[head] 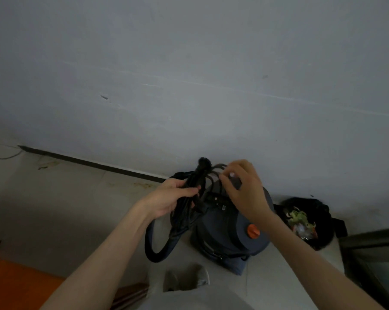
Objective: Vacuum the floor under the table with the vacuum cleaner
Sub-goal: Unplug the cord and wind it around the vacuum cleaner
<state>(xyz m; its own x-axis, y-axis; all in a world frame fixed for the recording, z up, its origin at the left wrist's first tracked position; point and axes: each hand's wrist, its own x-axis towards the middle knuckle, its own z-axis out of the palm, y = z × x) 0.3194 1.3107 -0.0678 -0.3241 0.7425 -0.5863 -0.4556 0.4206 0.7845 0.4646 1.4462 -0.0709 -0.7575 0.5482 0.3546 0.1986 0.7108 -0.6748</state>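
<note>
A dark blue canister vacuum cleaner (pixel 229 231) with an orange knob (pixel 253 231) stands on the pale floor against a grey wall. Its black hose (pixel 157 249) loops down on the left side. My left hand (pixel 173 196) grips a bundle of coiled black power cord (pixel 194 182) held upright above the vacuum's top. My right hand (pixel 242 189) pinches strands of the same cord near the bundle's upper end, just over the vacuum's handle. What the right fingers hold besides cord is hard to tell.
A black bag (pixel 305 220) with colourful wrappers lies to the right of the vacuum. A dark glass-fronted frame (pixel 372 260) stands at the far right. A black skirting strip (pixel 88 163) runs along the wall. An orange surface (pixel 14 285) shows at lower left.
</note>
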